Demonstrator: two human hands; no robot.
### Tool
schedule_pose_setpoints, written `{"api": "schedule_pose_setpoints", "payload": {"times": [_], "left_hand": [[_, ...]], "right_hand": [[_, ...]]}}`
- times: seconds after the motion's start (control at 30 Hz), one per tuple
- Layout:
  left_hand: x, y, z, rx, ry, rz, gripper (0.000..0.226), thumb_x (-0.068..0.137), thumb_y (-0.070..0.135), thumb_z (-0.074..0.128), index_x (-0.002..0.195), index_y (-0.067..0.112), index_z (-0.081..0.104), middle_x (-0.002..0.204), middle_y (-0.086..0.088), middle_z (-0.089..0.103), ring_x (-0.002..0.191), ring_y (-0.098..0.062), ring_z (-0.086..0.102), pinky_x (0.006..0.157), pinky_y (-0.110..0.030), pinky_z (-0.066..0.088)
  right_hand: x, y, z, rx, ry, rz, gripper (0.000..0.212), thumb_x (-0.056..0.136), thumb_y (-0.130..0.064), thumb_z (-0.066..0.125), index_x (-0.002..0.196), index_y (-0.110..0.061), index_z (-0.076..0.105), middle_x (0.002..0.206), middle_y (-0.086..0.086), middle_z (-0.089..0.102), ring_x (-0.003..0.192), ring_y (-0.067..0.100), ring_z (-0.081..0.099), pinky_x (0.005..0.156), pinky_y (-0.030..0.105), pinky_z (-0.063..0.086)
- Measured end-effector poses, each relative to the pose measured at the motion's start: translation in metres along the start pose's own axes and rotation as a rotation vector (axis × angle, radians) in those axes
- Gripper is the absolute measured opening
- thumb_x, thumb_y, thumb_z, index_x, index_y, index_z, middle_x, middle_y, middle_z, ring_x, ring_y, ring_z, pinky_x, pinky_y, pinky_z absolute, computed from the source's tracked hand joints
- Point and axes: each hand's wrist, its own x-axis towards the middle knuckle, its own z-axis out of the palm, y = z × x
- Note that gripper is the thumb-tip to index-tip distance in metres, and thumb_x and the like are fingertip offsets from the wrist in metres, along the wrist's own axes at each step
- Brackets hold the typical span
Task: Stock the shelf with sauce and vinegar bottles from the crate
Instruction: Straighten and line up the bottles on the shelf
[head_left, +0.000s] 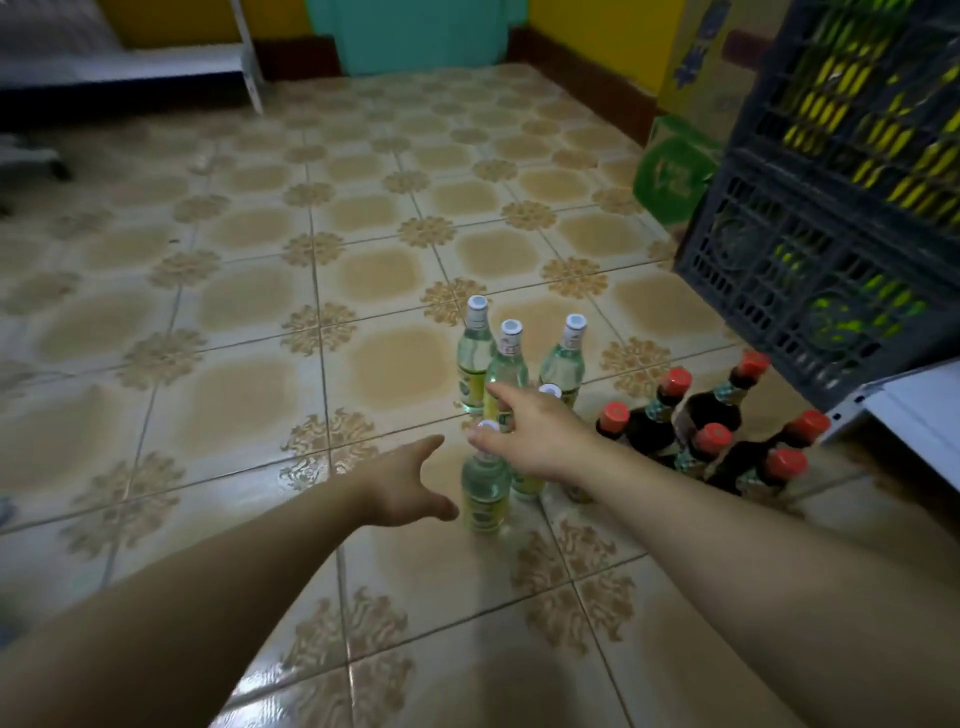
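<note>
On the tiled floor (234, 312), the left hand (405, 488) is spread open just beside the nearest vinegar bottle (485, 493). The right hand (530, 431), fingers loosely extended, hovers over it; I cannot tell whether they touch. More vinegar bottles (563, 364) stand behind. Red-capped sauce bottles (709, 410) stand further right, near the dark crate (779, 249).

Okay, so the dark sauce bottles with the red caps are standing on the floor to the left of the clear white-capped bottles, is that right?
Not quite. The head view shows the dark sauce bottles standing on the floor to the right of the clear white-capped bottles, not the left.
</note>
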Motion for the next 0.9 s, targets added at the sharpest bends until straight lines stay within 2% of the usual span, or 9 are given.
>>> {"api": "schedule_pose_setpoints", "payload": {"times": [0.13,0.2,0.3,0.4,0.5,0.6,0.7,0.77,0.9], "left_hand": [[0.004,-0.002,0.015,-0.031,-0.025,-0.006,0.1,0.074,0.041,0.075,0.151,0.023,0.014,0.155,-0.005,0.025,0.137,-0.022,0.031,0.103,-0.027,0.031],[0.008,-0.002,0.019,-0.029,-0.043,0.004,0.099,0.075,0.038,0.075,0.151,0.021,0.013,0.155,-0.006,0.024,0.137,-0.023,0.032,0.102,-0.027,0.032],[0.012,-0.002,0.023,-0.028,-0.061,0.016,0.098,0.077,0.035,0.074,0.151,0.02,0.011,0.155,-0.005,0.023,0.138,-0.023,0.03,0.102,-0.025,0.03],[0.012,-0.002,0.026,-0.065,-0.063,0.039,0.099,0.077,0.03,0.076,0.151,0.021,0.011,0.155,-0.005,0.024,0.137,-0.022,0.031,0.099,-0.022,0.03],[0.004,-0.001,0.023,-0.17,-0.051,0.095,0.1,0.075,0.023,0.078,0.151,0.027,0.013,0.153,-0.002,0.03,0.135,-0.021,0.034,0.095,-0.022,0.032],[-0.013,0.015,0.019,-0.429,-0.065,0.246,0.1,0.071,0.006,0.077,0.148,0.035,0.019,0.142,0.005,0.046,0.128,-0.016,0.044,0.094,-0.026,0.043],[-0.029,0.046,0.002,-0.702,-0.009,0.387,0.087,0.07,-0.007,0.073,0.13,0.045,0.038,0.116,0.005,0.065,0.105,-0.016,0.063,0.084,-0.03,0.054],[-0.038,0.072,-0.014,-0.795,0.029,0.444,0.086,0.069,-0.008,0.074,0.127,0.046,0.041,0.113,-0.002,0.064,0.095,-0.019,0.067,0.078,-0.033,0.057],[-0.055,0.116,-0.039,-0.968,0.105,0.558,0.083,0.068,0.002,0.078,0.128,0.046,0.041,0.111,-0.012,0.065,0.092,-0.024,0.069,0.075,-0.034,0.057]], "right_hand": [[0.002,0.007,0.027,0.078,0.005,0.016,0.064,0.088,-0.041,0.063,0.144,-0.023,0.038,0.146,0.002,0.044,0.13,0.025,0.043,0.092,0.031,0.036],[0.003,0.011,0.036,0.095,0.028,0.015,0.041,0.091,-0.034,0.061,0.128,-0.022,0.049,0.128,0.003,0.056,0.113,0.024,0.051,0.08,0.03,0.036],[0.001,0.013,0.046,0.155,0.072,0.053,0.019,0.095,-0.03,0.055,0.111,-0.024,0.046,0.103,0.003,0.059,0.092,0.024,0.054,0.075,0.035,0.042],[-0.004,0.013,0.042,0.189,0.12,0.06,0.016,0.096,-0.031,0.053,0.108,-0.024,0.045,0.096,0.003,0.059,0.09,0.025,0.055,0.075,0.036,0.044],[-0.01,0.005,0.01,0.221,0.206,0.0,0.012,0.097,-0.034,0.05,0.106,-0.028,0.044,0.089,-0.005,0.057,0.083,0.018,0.055,0.061,0.027,0.039],[-0.017,-0.015,-0.038,0.331,0.365,-0.073,0.018,0.096,-0.038,0.051,0.114,-0.037,0.047,0.097,-0.011,0.062,0.084,0.008,0.06,0.06,0.025,0.044],[-0.025,-0.035,-0.086,0.505,0.577,-0.14,0.022,0.094,-0.037,0.053,0.116,-0.034,0.051,0.1,-0.004,0.068,0.088,0.016,0.067,0.076,0.043,0.056],[-0.033,-0.045,-0.114,0.622,0.7,-0.178,0.019,0.094,-0.037,0.054,0.112,-0.032,0.053,0.099,-0.004,0.069,0.088,0.014,0.068,0.084,0.046,0.056],[-0.054,-0.051,-0.159,0.678,0.653,-0.188,0.054,0.089,-0.053,0.051,0.136,-0.027,0.046,0.117,-0.008,0.064,0.103,0.014,0.064,0.085,0.044,0.055]]}}
